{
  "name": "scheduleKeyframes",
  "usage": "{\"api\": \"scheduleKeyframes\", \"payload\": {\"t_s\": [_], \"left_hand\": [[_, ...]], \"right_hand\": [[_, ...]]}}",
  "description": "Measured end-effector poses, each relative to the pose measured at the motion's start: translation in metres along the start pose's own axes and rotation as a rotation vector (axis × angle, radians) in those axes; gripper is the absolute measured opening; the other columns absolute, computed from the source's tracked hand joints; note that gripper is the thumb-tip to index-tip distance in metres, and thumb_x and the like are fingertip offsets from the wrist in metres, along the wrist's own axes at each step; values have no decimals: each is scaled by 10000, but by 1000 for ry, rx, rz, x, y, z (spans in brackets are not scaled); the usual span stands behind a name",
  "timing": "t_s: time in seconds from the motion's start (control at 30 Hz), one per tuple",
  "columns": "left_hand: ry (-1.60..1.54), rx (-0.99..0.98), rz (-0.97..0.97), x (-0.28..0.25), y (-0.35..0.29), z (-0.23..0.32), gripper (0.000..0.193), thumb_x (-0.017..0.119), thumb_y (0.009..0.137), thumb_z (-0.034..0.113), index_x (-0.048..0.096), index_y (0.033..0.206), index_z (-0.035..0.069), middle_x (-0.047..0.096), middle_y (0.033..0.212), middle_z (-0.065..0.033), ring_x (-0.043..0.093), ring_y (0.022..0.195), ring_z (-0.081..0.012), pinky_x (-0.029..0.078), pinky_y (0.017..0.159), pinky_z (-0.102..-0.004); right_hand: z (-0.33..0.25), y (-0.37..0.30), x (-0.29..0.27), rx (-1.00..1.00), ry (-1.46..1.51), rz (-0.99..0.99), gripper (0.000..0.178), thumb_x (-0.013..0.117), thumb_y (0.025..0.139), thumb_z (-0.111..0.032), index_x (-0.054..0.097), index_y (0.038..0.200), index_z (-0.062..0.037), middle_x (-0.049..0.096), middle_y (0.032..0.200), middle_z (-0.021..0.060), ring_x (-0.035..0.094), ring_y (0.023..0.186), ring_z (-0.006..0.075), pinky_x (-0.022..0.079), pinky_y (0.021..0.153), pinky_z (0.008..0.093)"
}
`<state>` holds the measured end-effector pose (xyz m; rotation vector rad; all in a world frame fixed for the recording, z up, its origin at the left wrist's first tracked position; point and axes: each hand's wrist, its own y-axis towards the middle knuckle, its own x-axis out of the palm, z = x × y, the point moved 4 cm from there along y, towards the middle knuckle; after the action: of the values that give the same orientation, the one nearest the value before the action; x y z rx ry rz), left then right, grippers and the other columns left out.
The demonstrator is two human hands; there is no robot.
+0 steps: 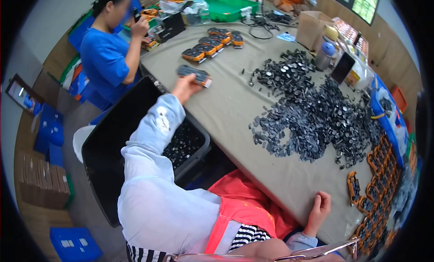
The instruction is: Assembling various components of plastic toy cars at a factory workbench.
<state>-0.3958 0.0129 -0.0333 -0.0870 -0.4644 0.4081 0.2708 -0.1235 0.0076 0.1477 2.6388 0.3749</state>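
Note:
My left hand point(184, 87) reaches out across the tan table point(235, 113) and grips one end of a flat tray point(194, 74) filled with small dark parts, orange at its far end. The tray lies low over the table, just short of several similar orange trays point(212, 41) laid in rows. My right hand point(319, 211) rests at the table's near edge with its fingers curled and nothing in it. A big heap of small dark parts point(316, 113) spreads over the table between the two hands.
A black bin point(113, 144) holding dark parts stands under my left arm. More orange trays point(377, 189) line the right edge. A co-worker in a blue shirt point(105, 58) stands at the far left. A cardboard box point(312, 27), a bottle point(324, 55) and a green tray point(226, 6) sit at the back.

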Motion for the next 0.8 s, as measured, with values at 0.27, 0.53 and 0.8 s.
{"api": "scheduleKeyframes", "payload": {"t_s": [0.27,0.53,0.8], "left_hand": [[94,157,351,-193,124,59,391,648,973,351,590,1198,37,699,1051,-108,702,910,-208,611,775,-317],[289,347,481,-115,81,25,261,636,981,341,584,992,86,574,744,5,534,535,-77,417,429,-205],[847,360,-128,149,-78,-46,111,606,993,146,643,968,45,595,886,9,533,823,-73,465,740,-256]], "right_hand": [[26,83,-43,-315,-461,196,171,641,863,33,648,1026,-18,639,1071,154,604,1041,341,482,925,380],[87,137,-119,-231,-1095,106,444,735,800,-98,579,1214,-68,584,1272,168,541,1180,376,438,996,448],[44,84,-80,-122,-584,-140,404,705,759,-27,567,1138,-27,560,1212,195,579,1094,379,472,958,416]]}}
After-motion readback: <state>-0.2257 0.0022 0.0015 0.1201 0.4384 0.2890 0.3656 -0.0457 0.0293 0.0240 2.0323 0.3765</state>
